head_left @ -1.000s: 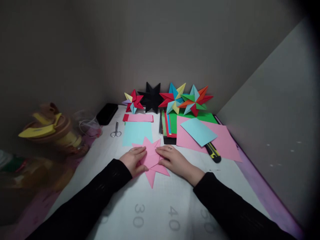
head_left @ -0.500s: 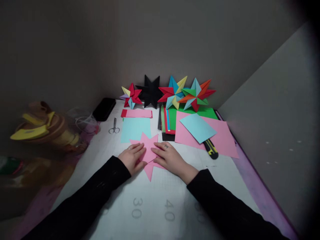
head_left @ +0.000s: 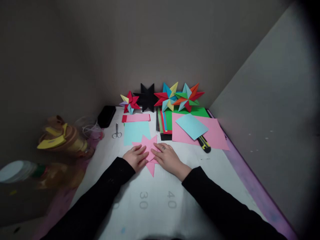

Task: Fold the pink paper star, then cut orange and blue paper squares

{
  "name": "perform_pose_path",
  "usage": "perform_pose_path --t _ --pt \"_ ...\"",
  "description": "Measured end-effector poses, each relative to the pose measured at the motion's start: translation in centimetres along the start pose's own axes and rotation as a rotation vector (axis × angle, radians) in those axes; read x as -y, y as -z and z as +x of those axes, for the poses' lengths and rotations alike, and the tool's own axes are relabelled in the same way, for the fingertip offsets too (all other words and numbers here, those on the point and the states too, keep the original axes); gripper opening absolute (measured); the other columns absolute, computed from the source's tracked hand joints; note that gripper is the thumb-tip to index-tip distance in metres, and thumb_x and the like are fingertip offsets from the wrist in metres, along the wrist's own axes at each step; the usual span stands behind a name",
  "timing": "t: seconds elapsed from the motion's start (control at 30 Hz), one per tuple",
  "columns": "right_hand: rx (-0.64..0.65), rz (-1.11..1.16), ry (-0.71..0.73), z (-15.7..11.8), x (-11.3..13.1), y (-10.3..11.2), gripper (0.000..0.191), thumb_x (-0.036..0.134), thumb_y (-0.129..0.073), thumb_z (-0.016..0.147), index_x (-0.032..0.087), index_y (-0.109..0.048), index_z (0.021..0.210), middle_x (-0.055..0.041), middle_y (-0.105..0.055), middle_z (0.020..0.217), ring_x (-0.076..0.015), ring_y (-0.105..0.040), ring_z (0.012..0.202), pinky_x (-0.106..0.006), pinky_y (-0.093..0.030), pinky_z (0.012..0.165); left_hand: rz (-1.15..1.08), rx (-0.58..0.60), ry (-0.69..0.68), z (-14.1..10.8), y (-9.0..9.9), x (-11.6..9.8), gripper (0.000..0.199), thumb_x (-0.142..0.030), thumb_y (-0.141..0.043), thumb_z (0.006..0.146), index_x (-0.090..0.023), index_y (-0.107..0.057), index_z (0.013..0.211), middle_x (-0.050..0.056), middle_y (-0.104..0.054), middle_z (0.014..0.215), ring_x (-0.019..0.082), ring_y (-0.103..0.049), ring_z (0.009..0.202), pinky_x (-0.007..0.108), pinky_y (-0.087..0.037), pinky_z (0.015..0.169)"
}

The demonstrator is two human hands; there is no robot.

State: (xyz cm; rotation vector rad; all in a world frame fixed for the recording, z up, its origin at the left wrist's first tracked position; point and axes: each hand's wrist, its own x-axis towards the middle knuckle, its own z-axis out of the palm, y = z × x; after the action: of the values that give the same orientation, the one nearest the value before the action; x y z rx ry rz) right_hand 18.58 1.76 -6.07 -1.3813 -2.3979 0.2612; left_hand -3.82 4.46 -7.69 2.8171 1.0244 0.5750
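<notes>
A pink paper star (head_left: 149, 146) with several points lies flat on the white surface in front of me. My left hand (head_left: 136, 158) rests on its left side, with the fingers stretched out over the paper. On its right side lies my right hand (head_left: 169, 157), fingers spread and a ring on one of them. Both hands hide part of the star. Just behind it, partly under its upper points, is a light blue paper sheet (head_left: 136, 130).
Finished paper stars (head_left: 167, 96) lean against the wall. Before them are a red and pink paper strip (head_left: 137, 118), small scissors (head_left: 116, 131), a black phone-like object (head_left: 106, 116), a green sheet (head_left: 195, 111), a large pink sheet (head_left: 215, 133) and a yellow-black cutter (head_left: 205, 145). Pots (head_left: 56, 136) stand left.
The camera view has shifted, so the whole table appears moved and more of the left side shows. Both hands stay on the pink star, with the left fingers a little closer together.
</notes>
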Motion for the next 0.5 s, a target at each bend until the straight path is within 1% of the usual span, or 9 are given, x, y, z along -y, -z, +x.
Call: perform_pose_path --t 0.07,0.1,0.13,0.17,0.23,0.27,0.33,0.43,0.5 --pt "0.034 -0.009 -0.046 -0.2 0.9 -0.1 0.037 0.029 -0.047 0.091 0.027 -0.054 0.127 -0.0053 -0.045 0.141 -0.0297 -0.033 0.131 -0.051 -0.031 0.102 0.022 0.035 0.068 0.3 0.5 -1.0 0.036 -0.035 -0.054 0.082 -0.018 -0.067 0.111 0.012 -0.063 0.123 0.034 -0.052 0.117 0.049 -0.044 0.094" --pt "0.05 -0.012 -0.075 -0.4 1.4 -0.3 0.04 0.029 -0.044 0.091 0.027 -0.05 0.131 -0.0041 -0.043 0.143 -0.0307 -0.028 0.134 -0.055 -0.026 0.104 0.047 0.048 0.134 0.5 0.8 -1.6 0.037 -0.035 -0.055 0.082 -0.02 -0.066 0.114 0.01 -0.062 0.124 0.035 -0.048 0.12 0.052 -0.043 0.093" --pt "0.062 -0.012 -0.11 -0.6 2.0 -0.4 0.042 0.029 -0.042 0.092 0.027 -0.046 0.134 -0.0031 -0.041 0.144 -0.0313 -0.023 0.137 -0.059 -0.022 0.105 0.076 0.076 0.173 0.8 1.0 -2.2 0.038 -0.035 -0.054 0.082 -0.021 -0.064 0.116 0.009 -0.062 0.125 0.037 -0.045 0.123 0.055 -0.041 0.093" --pt "0.072 -0.009 -0.151 -0.7 2.5 -0.6 0.045 0.029 -0.04 0.092 0.027 -0.041 0.137 -0.0025 -0.039 0.145 -0.0317 -0.019 0.139 -0.062 -0.017 0.106 0.106 0.1 0.195 1.0 1.1 -2.8 0.039 -0.033 -0.052 0.083 -0.019 -0.063 0.118 0.01 -0.06 0.128 0.036 -0.042 0.126 0.056 -0.038 0.096" --pt "0.083 0.007 -0.23 -0.9 3.5 -1.0 0.049 0.028 -0.039 0.092 0.027 -0.033 0.141 -0.0027 -0.036 0.147 -0.0317 -0.014 0.14 -0.064 -0.012 0.106 0.145 0.192 0.216 1.4 1.2 -3.7 0.043 -0.026 -0.044 0.087 -0.011 -0.057 0.125 0.013 -0.054 0.133 0.033 -0.042 0.127 0.052 -0.036 0.1" --pt "0.087 0.022 -0.26 -1.0 3.7 -1.1 0.051 0.028 -0.039 0.092 0.027 -0.03 0.143 -0.0028 -0.034 0.148 -0.0316 -0.013 0.14 -0.064 -0.011 0.106 0.151 0.253 0.21 1.6 1.2 -4.0 0.045 -0.023 -0.041 0.088 -0.007 -0.053 0.128 0.015 -0.051 0.136 0.032 -0.043 0.127 0.049 -0.037 0.1" --pt "0.098 0.066 -0.28 -1.0 3.9 -1.1 0.054 0.028 -0.04 0.091 0.028 -0.027 0.144 -0.002 -0.031 0.149 -0.0309 -0.012 0.141 -0.061 -0.012 0.108 0.166 0.355 0.212 1.9 1.2 -4.2 0.048 -0.022 -0.038 0.09 -0.002 -0.047 0.132 0.017 -0.044 0.14 0.032 -0.042 0.128 0.047 -0.038 0.1" --pt "0.125 0.151 -0.221 -0.8 3.3 -0.6 0.057 0.034 -0.046 0.089 0.032 -0.027 0.143 -0.0005 -0.03 0.15 -0.0302 -0.011 0.141 -0.057 -0.012 0.11 0.191 0.437 0.226 2.3 1.4 -4.4 0.05 -0.024 -0.037 0.091 -0.004 -0.042 0.136 0.015 -0.037 0.145 0.032 -0.036 0.132 0.051 -0.035 0.102" --pt "0.126 0.207 -0.17 -0.7 2.5 -0.3 0.061 0.039 -0.052 0.086 0.031 -0.029 0.143 -0.0018 -0.029 0.15 -0.0295 -0.013 0.141 -0.055 -0.012 0.111 0.196 0.469 0.235 2.6 1.7 -4.7 0.05 -0.027 -0.035 0.092 -0.006 -0.04 0.137 0.011 -0.033 0.147 0.03 -0.03 0.136 0.052 -0.03 0.106"
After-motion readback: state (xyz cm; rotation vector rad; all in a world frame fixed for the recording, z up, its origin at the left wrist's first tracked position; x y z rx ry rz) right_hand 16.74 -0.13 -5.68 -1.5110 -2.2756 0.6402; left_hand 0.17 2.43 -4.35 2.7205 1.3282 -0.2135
